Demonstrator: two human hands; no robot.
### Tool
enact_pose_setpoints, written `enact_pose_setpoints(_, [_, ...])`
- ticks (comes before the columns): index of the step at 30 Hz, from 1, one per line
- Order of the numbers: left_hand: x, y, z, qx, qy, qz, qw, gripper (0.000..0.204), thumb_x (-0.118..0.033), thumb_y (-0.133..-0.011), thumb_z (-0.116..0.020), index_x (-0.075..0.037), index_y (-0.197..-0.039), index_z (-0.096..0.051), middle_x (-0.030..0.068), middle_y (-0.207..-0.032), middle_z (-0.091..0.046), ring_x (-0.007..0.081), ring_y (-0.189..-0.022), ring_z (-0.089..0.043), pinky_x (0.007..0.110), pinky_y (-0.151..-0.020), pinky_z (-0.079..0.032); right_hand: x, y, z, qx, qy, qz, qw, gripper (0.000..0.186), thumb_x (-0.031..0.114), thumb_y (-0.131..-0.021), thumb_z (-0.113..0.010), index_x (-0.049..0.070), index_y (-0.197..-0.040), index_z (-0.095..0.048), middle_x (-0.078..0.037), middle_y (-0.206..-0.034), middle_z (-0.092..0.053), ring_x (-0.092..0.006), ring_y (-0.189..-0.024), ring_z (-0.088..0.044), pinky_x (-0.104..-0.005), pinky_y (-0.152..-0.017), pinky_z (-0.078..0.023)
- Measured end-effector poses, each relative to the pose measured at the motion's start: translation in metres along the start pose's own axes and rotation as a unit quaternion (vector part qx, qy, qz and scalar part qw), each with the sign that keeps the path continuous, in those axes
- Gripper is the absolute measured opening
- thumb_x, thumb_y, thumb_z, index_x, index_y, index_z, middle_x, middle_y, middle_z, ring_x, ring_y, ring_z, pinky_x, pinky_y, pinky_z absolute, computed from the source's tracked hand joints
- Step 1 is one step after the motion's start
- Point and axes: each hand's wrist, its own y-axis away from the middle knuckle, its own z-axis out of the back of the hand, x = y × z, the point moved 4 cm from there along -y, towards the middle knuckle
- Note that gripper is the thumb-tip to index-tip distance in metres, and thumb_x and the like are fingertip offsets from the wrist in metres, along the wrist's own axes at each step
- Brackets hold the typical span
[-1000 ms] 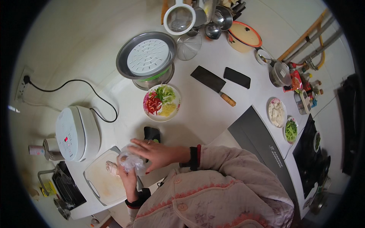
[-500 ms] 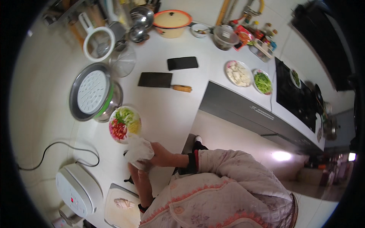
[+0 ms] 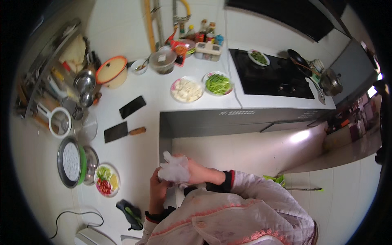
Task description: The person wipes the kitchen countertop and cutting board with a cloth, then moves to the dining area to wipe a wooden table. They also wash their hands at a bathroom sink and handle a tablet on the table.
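In front of my body both hands are closed on a crumpled white cloth (image 3: pixel 175 169), thin like a wipe or paper towel. My right hand (image 3: pixel 199 171) grips it from the right, and my left hand (image 3: pixel 157 188) presses on its lower left side; some fingers are hidden by the folds. Left of my hands, on the counter, a plate of cut vegetables (image 3: pixel 107 180) holds red, green and yellow heaps. Below that plate lies a dark bag (image 3: pixel 130 214) with something green showing. Farther off are a cleaver (image 3: pixel 117 132) with a wooden handle and a black phone (image 3: pixel 132 107).
Along the far counter stand a plate of white pieces (image 3: pixel 187 90), a plate of chopped greens (image 3: pixel 218 83), a lidded pot (image 3: pixel 112 72) and a black stove (image 3: pixel 271 79). A colander (image 3: pixel 72 161) sits at the left. The counter's edge (image 3: pixel 158 122) borders the floor.
The view has swung to the right, bringing in more of the stove and floor. My hands, still on the white cloth, have moved away from the vegetable plate, to the counter's edge.
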Motion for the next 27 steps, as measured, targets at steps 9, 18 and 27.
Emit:
enact_pose_setpoints(9, [0.09, -0.089, -0.228, 0.155, -0.431, -0.348, 0.818, 0.024, -0.009, -0.086, -0.066, -0.003, -0.109, -0.06, 0.0069, -0.09, -0.062, 0.0127, -0.086, -0.061, 0.03, -0.074, -0.05, -0.001, 0.151, 0.178, -0.068, 0.12, -0.069, 0.988, 0.05, -0.002, -0.074, -0.068, 0.01, -0.121, -0.058, -0.014, -0.106, -0.059, -0.0377, -0.09, -0.062, -0.0421, -0.069, -0.054])
enact_pose_setpoints(18, [0.14, -0.122, -0.439, 0.385, -0.144, 0.055, 0.91, 0.025, -0.008, -0.087, -0.064, -0.005, -0.112, -0.06, 0.0036, -0.097, -0.062, 0.0124, -0.089, -0.059, 0.028, -0.074, -0.05, -0.011, 0.303, 0.332, -0.277, 0.233, -0.119, 0.924, 0.04, 0.005, -0.073, -0.07, 0.009, -0.112, -0.063, -0.012, -0.105, -0.059, -0.036, -0.089, -0.059, -0.0443, -0.075, -0.051])
enact_pose_setpoints(27, [0.195, -0.172, -0.603, 0.478, 0.048, 0.308, 0.821, 0.041, -0.028, -0.1, -0.053, -0.011, -0.136, -0.047, 0.0066, -0.133, -0.054, 0.0208, -0.12, -0.055, 0.041, -0.102, -0.047, -0.041, 0.405, 0.419, -0.365, 0.36, -0.223, 0.829, 0.051, 0.009, -0.072, -0.075, 0.005, -0.12, -0.058, -0.017, -0.122, -0.056, -0.0366, -0.117, -0.052, -0.0451, -0.094, -0.046])
